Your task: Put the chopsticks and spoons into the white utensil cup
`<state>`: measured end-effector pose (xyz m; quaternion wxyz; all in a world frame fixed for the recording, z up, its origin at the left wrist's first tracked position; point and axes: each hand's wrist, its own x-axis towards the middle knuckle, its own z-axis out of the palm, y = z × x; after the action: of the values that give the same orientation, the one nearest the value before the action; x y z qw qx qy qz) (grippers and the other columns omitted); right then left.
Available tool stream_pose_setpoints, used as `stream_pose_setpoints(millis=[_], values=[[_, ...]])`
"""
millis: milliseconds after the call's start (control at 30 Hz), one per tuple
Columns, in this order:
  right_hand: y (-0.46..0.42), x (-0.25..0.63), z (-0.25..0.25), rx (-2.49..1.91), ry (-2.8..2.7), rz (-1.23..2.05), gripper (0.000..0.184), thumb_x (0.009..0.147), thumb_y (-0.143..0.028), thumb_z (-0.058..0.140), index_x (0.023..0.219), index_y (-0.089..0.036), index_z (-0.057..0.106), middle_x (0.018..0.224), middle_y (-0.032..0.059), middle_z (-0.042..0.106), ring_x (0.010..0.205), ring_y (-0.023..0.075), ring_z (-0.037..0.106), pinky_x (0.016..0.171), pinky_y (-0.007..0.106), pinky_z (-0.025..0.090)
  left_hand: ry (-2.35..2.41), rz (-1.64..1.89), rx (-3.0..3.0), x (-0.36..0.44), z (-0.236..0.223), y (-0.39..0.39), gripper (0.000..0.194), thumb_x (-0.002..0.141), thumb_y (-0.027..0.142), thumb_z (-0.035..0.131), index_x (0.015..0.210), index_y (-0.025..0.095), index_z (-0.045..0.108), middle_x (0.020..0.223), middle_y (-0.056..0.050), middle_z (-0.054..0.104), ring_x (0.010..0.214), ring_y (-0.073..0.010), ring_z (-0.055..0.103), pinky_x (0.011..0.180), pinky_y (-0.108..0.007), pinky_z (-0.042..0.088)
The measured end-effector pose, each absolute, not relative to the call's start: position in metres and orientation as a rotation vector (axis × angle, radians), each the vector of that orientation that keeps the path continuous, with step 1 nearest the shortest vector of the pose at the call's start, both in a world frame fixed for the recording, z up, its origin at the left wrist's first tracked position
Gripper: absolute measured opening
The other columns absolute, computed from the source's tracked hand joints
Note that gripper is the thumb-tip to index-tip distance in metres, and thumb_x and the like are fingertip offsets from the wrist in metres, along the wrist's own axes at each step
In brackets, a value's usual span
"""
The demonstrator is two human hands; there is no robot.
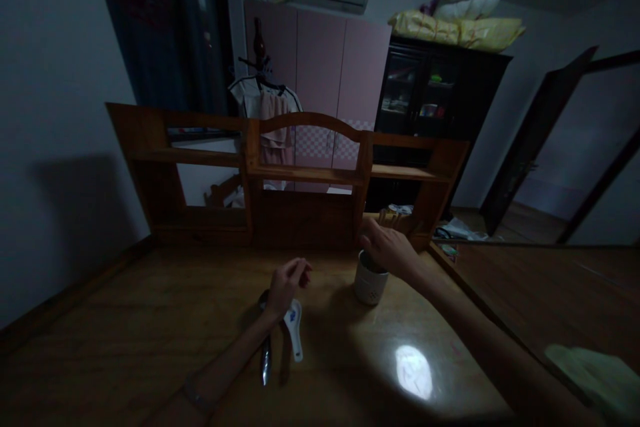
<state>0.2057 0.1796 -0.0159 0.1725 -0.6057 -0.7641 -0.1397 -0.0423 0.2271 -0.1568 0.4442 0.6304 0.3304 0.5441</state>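
Observation:
My left hand (287, 285) hovers over the desk with its fingers curled together, and nothing shows in them. Below it lies a white ceramic soup spoon (295, 333) with a blue mark in its bowl. Beside that spoon is a metal spoon (266, 360), partly hidden by my left hand and wrist. My right hand (387, 248) is closed over the top of a white utensil holder (370, 288) with small holes in its side. Whatever its fingers grip is hidden. Thin upright utensil handles (383, 215) show just behind my right hand.
The wooden desk (150, 320) carries a low shelf unit (305, 177) along its back edge. A bright light reflection lies on the desk at front right. Beyond stand a pink wardrobe (320, 53), a dark cabinet (465, 93) and an open door (535, 140). Pale green cloth (595, 373) lies at lower right.

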Motion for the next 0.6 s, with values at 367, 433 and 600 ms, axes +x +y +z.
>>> stream_pose_setpoints(millis=[367,433,600], values=[[0.118,0.162,-0.092,-1.437,-2.320,-0.500,0.018,0.098,-0.022,0.037,0.104,-0.018,0.054,0.091,0.0052,0.062,0.070,0.0144,0.057,0.053,0.026,0.029,1.671,0.961,2.108,-0.105,-0.156,0.289,0.026,0.083,0.043,0.056,0.082,0.019,0.067,0.079,-0.005,0.071,0.073,-0.0171,0.065,0.063,-0.023,0.042],[0.117,0.149,-0.100,-1.370,-2.365,-0.447,0.020,0.099,-0.022,0.036,0.108,-0.018,0.053,0.093,0.0050,0.062,0.072,0.0141,0.057,0.054,0.026,0.031,1.746,0.842,2.133,-0.109,-0.164,0.292,0.029,0.083,0.043,0.056,0.078,0.018,0.068,0.078,-0.007,0.072,0.071,-0.0180,0.065,0.061,-0.023,0.040],[0.136,0.117,-0.112,-1.307,-2.441,-0.245,0.019,0.099,-0.027,0.037,0.106,-0.022,0.055,0.097,0.0036,0.064,0.079,0.0151,0.061,0.057,0.025,0.034,1.896,0.604,2.228,-0.100,-0.174,0.281,0.038,0.089,0.043,0.046,0.078,0.017,0.072,0.085,-0.014,0.074,0.082,-0.0230,0.068,0.068,-0.027,0.041]])
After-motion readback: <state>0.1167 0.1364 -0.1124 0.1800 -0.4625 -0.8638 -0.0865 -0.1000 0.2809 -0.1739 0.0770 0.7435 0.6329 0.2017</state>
